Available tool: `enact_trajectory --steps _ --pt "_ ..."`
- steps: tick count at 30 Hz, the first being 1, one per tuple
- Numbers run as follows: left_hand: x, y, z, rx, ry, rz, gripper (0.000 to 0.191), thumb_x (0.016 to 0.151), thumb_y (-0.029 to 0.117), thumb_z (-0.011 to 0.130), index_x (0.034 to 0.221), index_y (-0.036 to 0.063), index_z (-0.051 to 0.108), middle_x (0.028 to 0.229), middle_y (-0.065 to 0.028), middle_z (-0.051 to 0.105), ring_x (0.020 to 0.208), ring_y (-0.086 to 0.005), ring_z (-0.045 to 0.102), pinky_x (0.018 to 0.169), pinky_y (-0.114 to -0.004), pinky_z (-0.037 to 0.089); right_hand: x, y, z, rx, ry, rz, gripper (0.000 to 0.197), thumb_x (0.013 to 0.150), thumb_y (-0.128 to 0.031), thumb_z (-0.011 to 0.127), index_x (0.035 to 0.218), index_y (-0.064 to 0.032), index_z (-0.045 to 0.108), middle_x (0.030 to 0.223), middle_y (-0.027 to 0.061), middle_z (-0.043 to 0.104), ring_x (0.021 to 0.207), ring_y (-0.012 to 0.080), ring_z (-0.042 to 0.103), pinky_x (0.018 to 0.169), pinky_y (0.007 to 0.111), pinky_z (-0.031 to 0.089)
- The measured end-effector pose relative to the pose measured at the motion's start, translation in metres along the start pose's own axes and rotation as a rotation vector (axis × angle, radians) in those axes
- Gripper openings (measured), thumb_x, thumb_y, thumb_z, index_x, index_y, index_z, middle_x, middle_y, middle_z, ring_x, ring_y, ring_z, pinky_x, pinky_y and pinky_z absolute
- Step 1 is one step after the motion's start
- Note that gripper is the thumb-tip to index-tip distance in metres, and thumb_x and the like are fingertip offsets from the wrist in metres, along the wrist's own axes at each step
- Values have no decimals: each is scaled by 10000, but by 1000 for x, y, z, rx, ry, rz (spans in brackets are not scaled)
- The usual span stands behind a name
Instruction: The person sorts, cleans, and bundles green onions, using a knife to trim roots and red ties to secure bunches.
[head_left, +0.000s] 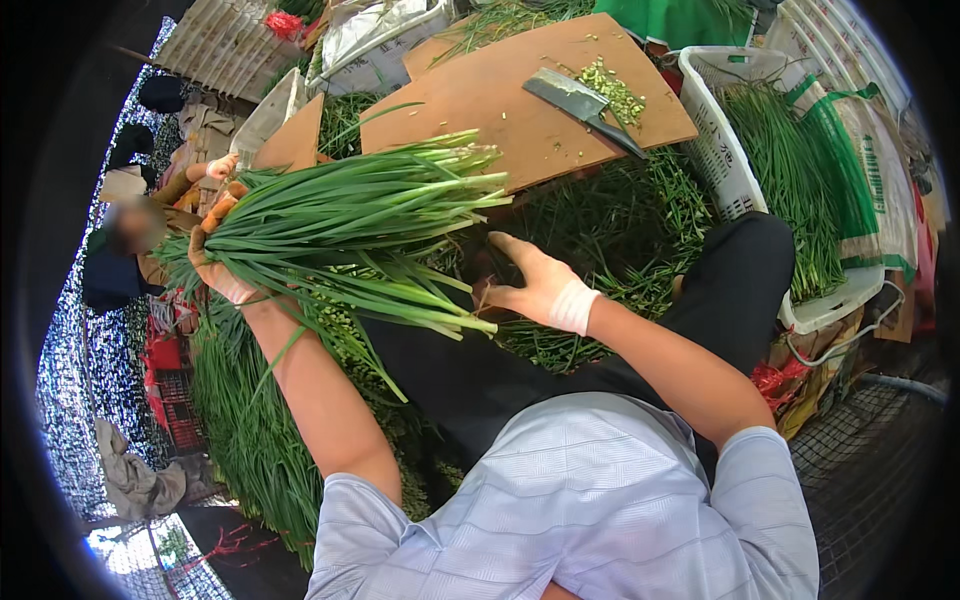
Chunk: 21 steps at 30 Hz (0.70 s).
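Observation:
My left hand (220, 244), in a stained pale glove, is closed around a large bunch of green garlic chives (352, 217). The bunch lies sideways, its pale cut ends pointing right. My right hand (534, 281), gloved too, is just right of the lower stems with thumb and fingers apart; a thin brownish wisp is at its fingertips. Beyond the bunch, a cleaver (574, 97) lies on a brown board (480, 105), beside a small heap of chopped stem ends (615, 94). Loose green leaves and trimmings (615, 225) lie below the board's edge.
At the right stands a white plastic crate (724, 142) of chives, with a green and white woven sack (862, 172) against it. A large pile of chives (255, 420) lies at my left. Another person (135, 225) is at the far left. White crates (390, 56) stand behind the board.

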<state>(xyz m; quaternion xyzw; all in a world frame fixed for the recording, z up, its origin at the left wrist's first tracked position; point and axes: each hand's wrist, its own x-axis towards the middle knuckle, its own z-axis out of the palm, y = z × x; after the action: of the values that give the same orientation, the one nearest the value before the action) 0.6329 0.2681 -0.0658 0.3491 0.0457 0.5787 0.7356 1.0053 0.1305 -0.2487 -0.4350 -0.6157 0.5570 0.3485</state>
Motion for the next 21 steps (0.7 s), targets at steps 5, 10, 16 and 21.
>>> enact_trajectory --steps 5,10,16,21 --pt "3 -8 2 18 31 -40 258 921 260 569 948 22 663 1128 -176 688 1200 -361 592 1145 -582 341 -7 8 -2 844 -206 308 612 966 -303 579 1486 -22 419 1337 207 588 1040 300 685 868 376 576" --pt "3 -3 -6 34 82 62 257 880 253 606 891 8 682 1068 -147 684 1365 -334 437 1179 -587 280 -50 -28 -10 633 -53 159 417 992 -230 446 1332 -10 545 1075 103 681 696 132 625 588 260 501" --pt "7 -31 12 -184 8 -69 235 862 253 628 926 29 654 1036 -117 651 1371 -313 403 1189 -582 251 -41 -39 5 427 -127 149 246 945 -215 611 1088 -23 668 832 56 669 630 155 602 586 275 483" --pt "5 -19 6 -103 -18 -35 263 871 261 630 949 12 662 1059 -140 659 1361 -334 416 1190 -583 260 -49 -22 2 -559 188 -330 221 909 -291 641 874 -75 615 810 137 682 744 341 673 645 440 553"
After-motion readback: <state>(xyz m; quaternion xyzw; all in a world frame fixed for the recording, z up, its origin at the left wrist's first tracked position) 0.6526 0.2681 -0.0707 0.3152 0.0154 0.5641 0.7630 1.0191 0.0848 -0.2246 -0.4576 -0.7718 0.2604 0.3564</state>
